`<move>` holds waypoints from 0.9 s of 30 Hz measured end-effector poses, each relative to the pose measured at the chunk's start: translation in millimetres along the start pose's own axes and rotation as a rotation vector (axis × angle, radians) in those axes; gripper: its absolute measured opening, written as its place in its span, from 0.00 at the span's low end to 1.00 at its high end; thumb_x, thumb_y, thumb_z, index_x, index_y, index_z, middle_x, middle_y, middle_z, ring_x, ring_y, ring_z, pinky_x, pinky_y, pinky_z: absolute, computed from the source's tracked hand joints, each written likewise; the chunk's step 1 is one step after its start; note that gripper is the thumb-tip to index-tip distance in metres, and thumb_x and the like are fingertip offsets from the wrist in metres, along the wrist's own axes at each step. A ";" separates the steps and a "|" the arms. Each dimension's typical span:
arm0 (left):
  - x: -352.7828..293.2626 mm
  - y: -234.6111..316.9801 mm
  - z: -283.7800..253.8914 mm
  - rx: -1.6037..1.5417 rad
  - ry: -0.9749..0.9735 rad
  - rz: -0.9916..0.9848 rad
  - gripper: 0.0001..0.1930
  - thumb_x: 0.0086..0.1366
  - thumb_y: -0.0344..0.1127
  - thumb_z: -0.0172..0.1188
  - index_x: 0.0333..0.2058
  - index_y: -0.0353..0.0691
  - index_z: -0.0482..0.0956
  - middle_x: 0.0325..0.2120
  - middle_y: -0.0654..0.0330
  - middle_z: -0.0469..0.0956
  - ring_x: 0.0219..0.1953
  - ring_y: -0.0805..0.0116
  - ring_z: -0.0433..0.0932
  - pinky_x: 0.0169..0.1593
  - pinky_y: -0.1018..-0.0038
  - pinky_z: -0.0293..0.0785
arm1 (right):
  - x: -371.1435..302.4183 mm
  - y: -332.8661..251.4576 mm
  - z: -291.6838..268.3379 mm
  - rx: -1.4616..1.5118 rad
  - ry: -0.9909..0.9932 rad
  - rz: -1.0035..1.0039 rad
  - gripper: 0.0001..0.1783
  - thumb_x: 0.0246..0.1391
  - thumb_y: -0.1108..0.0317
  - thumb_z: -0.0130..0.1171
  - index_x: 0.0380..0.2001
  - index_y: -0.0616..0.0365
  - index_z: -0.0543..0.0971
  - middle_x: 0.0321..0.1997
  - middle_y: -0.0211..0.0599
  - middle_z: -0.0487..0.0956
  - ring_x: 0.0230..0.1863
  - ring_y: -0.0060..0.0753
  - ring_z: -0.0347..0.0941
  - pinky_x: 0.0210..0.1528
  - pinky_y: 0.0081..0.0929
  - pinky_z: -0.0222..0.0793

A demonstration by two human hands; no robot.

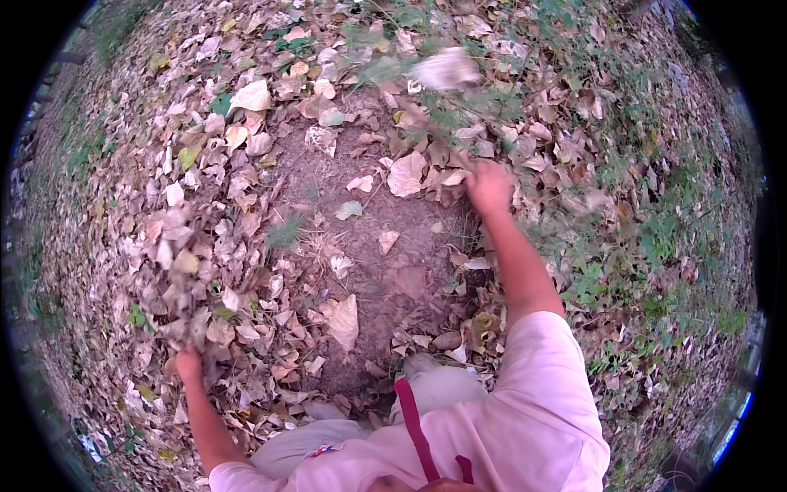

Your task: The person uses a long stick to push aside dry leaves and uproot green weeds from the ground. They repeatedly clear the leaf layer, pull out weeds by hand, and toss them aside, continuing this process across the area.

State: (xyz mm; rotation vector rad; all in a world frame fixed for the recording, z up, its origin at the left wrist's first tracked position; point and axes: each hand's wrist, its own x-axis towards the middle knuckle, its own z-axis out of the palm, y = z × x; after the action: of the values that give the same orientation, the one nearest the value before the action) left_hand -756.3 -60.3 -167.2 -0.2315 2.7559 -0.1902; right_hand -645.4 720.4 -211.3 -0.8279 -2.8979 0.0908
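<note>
My left hand (189, 362) is low on the left, its fingers closed against a blurred clump of dry leaves (182, 299) that reaches up and away from it. My right hand (490, 189) is farther forward on the right, closed like a fist at the edge of a bare soil patch (393, 271). Tan leaves (453, 177) lie right beside its knuckles; what its fingers hold is hidden. A large pale leaf (445, 69), smeared by motion, shows beyond the right hand. Both arms are spread wide to either side of the soil.
Dry fallen leaves cover the ground all around. A curled tan leaf (341, 321) and a small green leaf (348, 210) rest on the soil patch. Low green plants (656, 238) grow on the right. My bent knee (443, 385) is at the near edge of the soil.
</note>
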 end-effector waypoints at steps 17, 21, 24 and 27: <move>-15.3 186.8 -140.3 -0.819 -0.064 -0.041 0.22 0.61 0.50 0.46 0.16 0.41 0.70 0.07 0.68 0.60 0.08 0.78 0.58 0.13 0.78 0.51 | -206.3 115.7 19.9 0.156 -0.343 0.833 0.23 0.53 0.49 0.43 0.32 0.61 0.71 0.28 0.55 0.76 0.31 0.59 0.72 0.36 0.49 0.66; -50.2 208.7 -193.0 -0.874 -0.089 0.030 0.19 0.62 0.50 0.47 0.22 0.41 0.71 0.08 0.71 0.58 0.06 0.81 0.53 0.10 0.81 0.46 | -202.4 115.7 17.7 0.162 -0.366 0.824 0.21 0.53 0.51 0.44 0.33 0.61 0.71 0.27 0.56 0.76 0.31 0.57 0.73 0.36 0.49 0.67; -61.7 231.0 -190.8 -1.021 -0.145 0.007 0.19 0.62 0.51 0.47 0.25 0.40 0.71 0.08 0.71 0.58 0.06 0.81 0.53 0.10 0.82 0.47 | -204.1 118.0 21.4 0.179 -0.329 0.757 0.20 0.52 0.53 0.46 0.33 0.62 0.70 0.26 0.54 0.76 0.29 0.55 0.74 0.33 0.48 0.68; -79.0 288.1 -165.8 -1.252 -0.282 -0.020 0.17 0.63 0.51 0.46 0.24 0.44 0.68 0.10 0.73 0.58 0.09 0.83 0.54 0.11 0.84 0.47 | -207.0 120.4 28.1 0.178 -0.303 0.750 0.19 0.51 0.53 0.46 0.31 0.62 0.70 0.26 0.54 0.76 0.29 0.55 0.73 0.33 0.48 0.68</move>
State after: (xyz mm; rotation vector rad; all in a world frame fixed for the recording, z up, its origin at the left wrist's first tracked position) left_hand -784.2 252.8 -33.3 -0.5265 2.1965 1.4485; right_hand -412.2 712.3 -271.9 -1.9437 -2.5833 0.5725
